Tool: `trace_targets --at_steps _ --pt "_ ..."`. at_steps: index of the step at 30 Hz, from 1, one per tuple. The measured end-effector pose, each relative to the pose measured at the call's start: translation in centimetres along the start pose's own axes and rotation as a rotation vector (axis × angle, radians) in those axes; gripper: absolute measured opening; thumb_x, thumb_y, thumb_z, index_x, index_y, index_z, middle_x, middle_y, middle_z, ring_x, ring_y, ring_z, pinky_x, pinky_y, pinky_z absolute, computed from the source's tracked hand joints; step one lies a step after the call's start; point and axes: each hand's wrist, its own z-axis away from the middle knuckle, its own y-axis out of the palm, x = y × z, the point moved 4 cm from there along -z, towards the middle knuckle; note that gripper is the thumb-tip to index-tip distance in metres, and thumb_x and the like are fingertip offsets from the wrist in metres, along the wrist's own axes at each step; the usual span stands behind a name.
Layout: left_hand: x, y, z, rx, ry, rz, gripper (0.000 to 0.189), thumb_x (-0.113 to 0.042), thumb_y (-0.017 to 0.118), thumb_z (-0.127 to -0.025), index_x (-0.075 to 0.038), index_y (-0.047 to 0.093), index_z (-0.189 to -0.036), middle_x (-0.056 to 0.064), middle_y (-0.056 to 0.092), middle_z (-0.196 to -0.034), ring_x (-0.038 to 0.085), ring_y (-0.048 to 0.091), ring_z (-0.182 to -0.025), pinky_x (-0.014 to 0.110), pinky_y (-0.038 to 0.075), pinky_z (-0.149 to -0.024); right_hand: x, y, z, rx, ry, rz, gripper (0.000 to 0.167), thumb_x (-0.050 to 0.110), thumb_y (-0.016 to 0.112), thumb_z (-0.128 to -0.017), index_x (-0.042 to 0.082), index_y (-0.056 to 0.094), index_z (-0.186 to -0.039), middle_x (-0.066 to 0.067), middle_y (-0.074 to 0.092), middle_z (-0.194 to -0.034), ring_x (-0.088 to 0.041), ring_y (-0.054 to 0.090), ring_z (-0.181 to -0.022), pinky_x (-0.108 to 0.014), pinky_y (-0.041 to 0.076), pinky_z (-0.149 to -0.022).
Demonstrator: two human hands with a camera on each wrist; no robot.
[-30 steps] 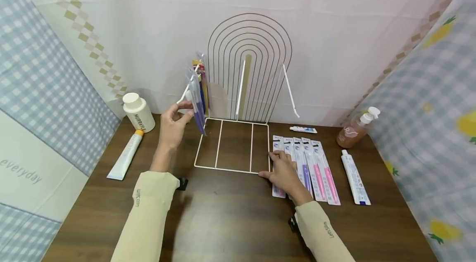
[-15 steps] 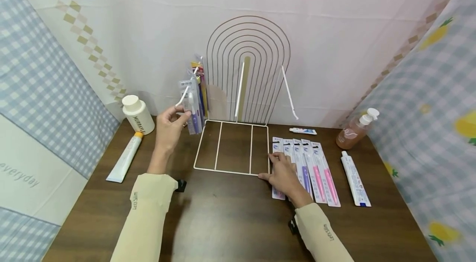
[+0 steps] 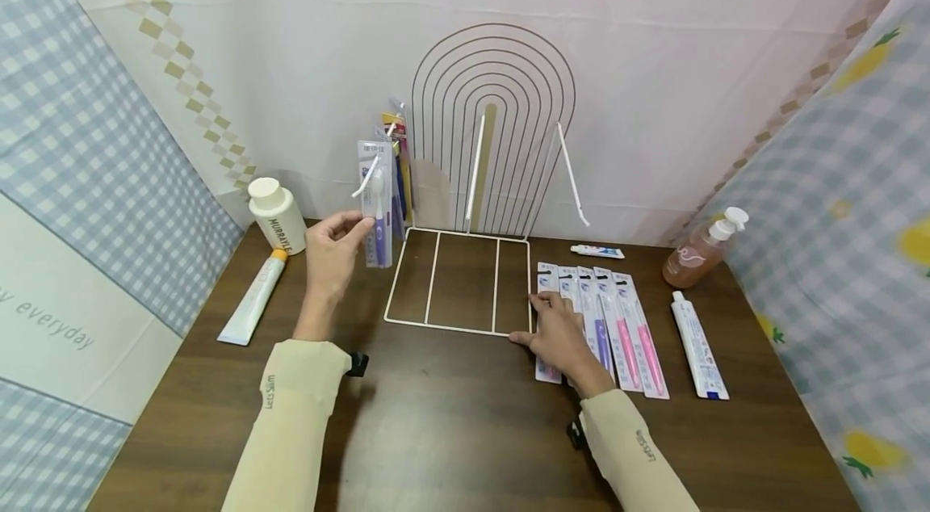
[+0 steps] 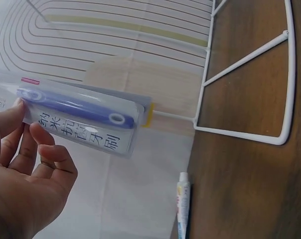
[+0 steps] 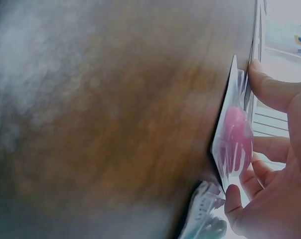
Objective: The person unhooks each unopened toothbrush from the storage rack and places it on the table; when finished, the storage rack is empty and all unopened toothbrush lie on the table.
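Observation:
My left hand (image 3: pixel 332 252) pinches the lower edge of a packaged purple toothbrush (image 3: pixel 379 241), which hangs upright on the left hook of a white wire display rack (image 3: pixel 458 326). In the left wrist view, thumb and fingers hold the clear pack at its edge. Other packs (image 3: pixel 399 173) hang behind it on the same hook. My right hand (image 3: pixel 559 341) holds the front right corner of the rack's base, thumb at the front wire and fingers along the side wire. Beneath and beside that hand lie several packaged toothbrushes (image 3: pixel 626 334), pink and purple, partly hidden by it.
At left stand a white bottle (image 3: pixel 278 217) and a tube with an orange cap (image 3: pixel 253 298). To the right are a small tube (image 3: pixel 597 251), a larger white tube (image 3: pixel 699 346) and a brown pump bottle (image 3: pixel 693 253). Two other hooks (image 3: pixel 572 173) jut from the rack.
The purple toothbrush pack has turned from edge-on to face forward on the left hook, and my left hand has moved slightly down along it. The right hand has stayed at the rack's corner.

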Motion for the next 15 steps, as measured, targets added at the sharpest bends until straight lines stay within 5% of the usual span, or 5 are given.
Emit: trace_targets --at_steps 15 --pt "-1.0 1.3 0.6 0.070 0.008 -0.041 0.023 0.001 0.083 -0.101 0.019 0.079 -0.113 -0.025 0.074 -0.078 -0.003 0.064 -0.070 0.014 0.054 -0.067 0.0 0.0 0.0 -0.019 0.003 0.007 0.087 0.037 0.092 -0.097 -0.008 0.057 -0.162 -0.027 0.053 -0.168 -0.050 0.048 -0.152 -0.070 0.041 -0.116"
